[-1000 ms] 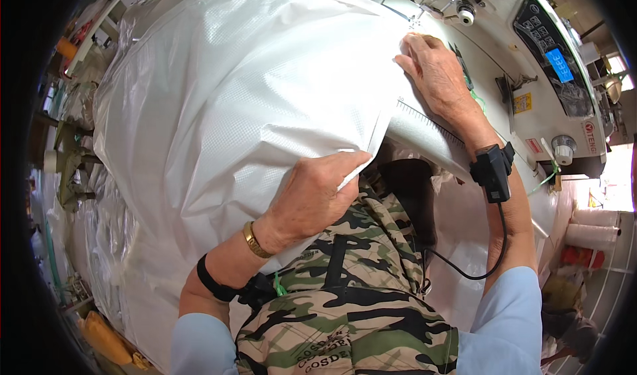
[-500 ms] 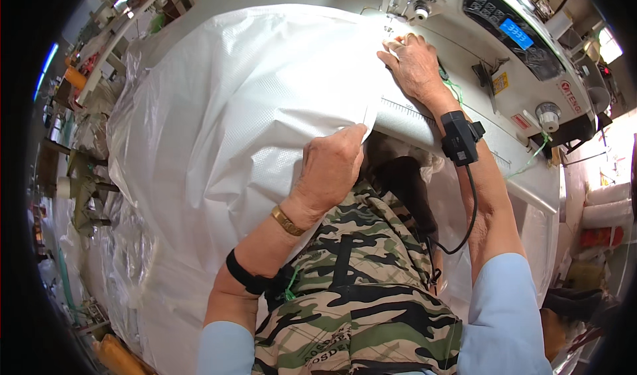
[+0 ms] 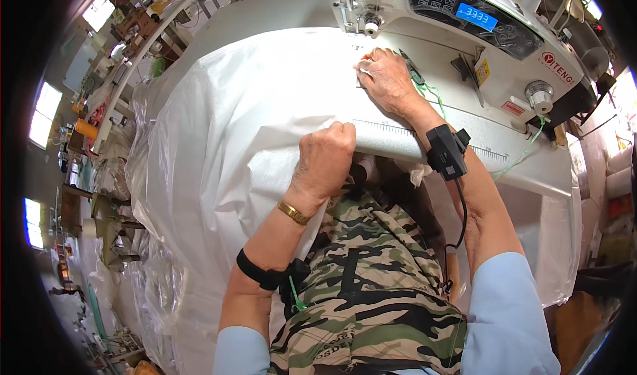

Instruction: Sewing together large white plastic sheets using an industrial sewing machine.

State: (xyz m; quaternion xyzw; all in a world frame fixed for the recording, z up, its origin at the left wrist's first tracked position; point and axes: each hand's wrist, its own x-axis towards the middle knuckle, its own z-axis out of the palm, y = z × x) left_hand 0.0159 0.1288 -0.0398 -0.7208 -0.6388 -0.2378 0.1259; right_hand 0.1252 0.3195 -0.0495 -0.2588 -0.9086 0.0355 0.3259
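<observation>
A large white woven plastic sheet (image 3: 259, 103) spreads over the sewing machine's bed and hangs down at the left and front, creased near its right edge. My left hand (image 3: 325, 161) is closed in a fist on that edge, at the front of the table. Farther off, my right hand (image 3: 387, 83) pinches the sheet's far right corner with bent fingers, just short of the lit needle area of the sewing machine (image 3: 441, 46). My fingers cover the exact spot they grip. Right of this hand lie dark thread snips (image 3: 411, 68) with green thread.
A printed ruler scale (image 3: 385, 127) runs along the table's front edge. On the machine are a lit control panel (image 3: 474, 18) and a round knob (image 3: 539, 97). Clear plastic sheeting (image 3: 159, 275) hangs at the left, beside cluttered shelving (image 3: 109, 113).
The head view has shifted, so the machine sits lower and farther left. My left hand has drawn nearer the table's front edge with the sheet. The right hand stays by the needle area.
</observation>
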